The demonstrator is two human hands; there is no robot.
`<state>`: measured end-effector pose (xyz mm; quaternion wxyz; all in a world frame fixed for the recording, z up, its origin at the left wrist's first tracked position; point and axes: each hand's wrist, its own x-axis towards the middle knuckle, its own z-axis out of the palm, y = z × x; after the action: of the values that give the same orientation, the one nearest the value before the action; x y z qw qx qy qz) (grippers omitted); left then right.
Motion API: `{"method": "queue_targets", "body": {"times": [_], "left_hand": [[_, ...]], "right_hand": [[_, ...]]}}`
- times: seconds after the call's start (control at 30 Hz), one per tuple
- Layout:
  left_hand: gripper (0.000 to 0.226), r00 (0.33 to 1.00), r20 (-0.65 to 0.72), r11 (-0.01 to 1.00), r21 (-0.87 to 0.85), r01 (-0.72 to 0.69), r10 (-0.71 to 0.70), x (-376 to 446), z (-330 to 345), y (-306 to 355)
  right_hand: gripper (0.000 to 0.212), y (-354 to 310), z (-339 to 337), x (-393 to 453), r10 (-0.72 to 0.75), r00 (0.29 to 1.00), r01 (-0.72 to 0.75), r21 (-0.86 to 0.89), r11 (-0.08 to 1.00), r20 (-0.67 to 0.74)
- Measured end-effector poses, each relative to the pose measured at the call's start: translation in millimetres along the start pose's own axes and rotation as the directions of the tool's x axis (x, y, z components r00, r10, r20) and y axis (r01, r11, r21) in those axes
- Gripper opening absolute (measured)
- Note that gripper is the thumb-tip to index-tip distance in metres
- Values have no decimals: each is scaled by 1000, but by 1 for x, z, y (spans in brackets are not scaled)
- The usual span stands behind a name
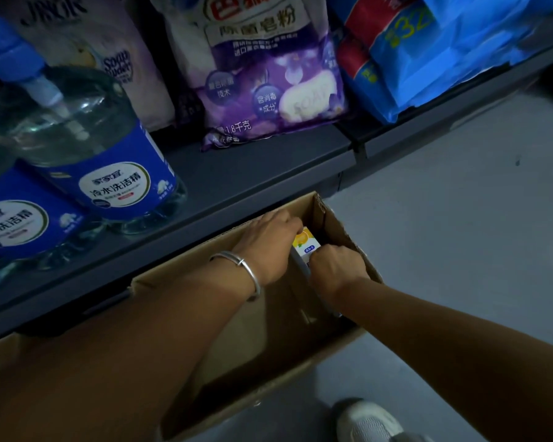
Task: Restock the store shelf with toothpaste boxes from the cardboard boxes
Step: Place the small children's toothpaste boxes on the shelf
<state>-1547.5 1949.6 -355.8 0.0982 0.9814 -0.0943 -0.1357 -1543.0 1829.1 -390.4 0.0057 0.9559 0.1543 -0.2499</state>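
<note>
Nearest the camera, a pale shoe (369,421) stands on the grey floor (460,234) at the lower right. Just beyond it sits an open cardboard box (339,228), pushed up against the front edge of the dark shelf (253,167). Both forearms reach into its far right corner. The left hand (265,240), with a silver bangle (240,266) on its wrist, curls its fingers over the top end of a toothpaste box (304,244), which is white with a yellow patch and stands inside the corner. The right hand (336,266) grips the same toothpaste box from the near right side, fingers curled round it. Farther back, on the shelf, two clear bottles with blue labels (109,183) stand at the left, a purple soap powder bag (268,84) in the middle, and a blue plastic pack (428,52) at the far right.
</note>
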Motion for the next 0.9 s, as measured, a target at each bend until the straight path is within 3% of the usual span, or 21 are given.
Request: {"method": "queue_targets", "body": {"times": [0.27, 0.53, 0.67, 0.9], "left_hand": [[50, 1000, 2, 1000, 20, 15, -15, -2, -5, -2], [42, 998, -53, 998, 47, 39, -37, -2, -21, -1], [45, 1000, -16, 999, 45, -22, 23, 4, -9, 3], [45, 986, 98, 974, 170, -152, 137, 32, 33, 8]], "right_hand": [[40, -4, -20, -11, -11, 998, 15, 71, 997, -58], [33, 12, -72, -34, 51, 981, -37, 79, 996, -188], [41, 23, -78, -29, 144, 962, -100, 189, 977, -233], [53, 30, -63, -5, 144, 952, -77, 244, 967, -270]]}}
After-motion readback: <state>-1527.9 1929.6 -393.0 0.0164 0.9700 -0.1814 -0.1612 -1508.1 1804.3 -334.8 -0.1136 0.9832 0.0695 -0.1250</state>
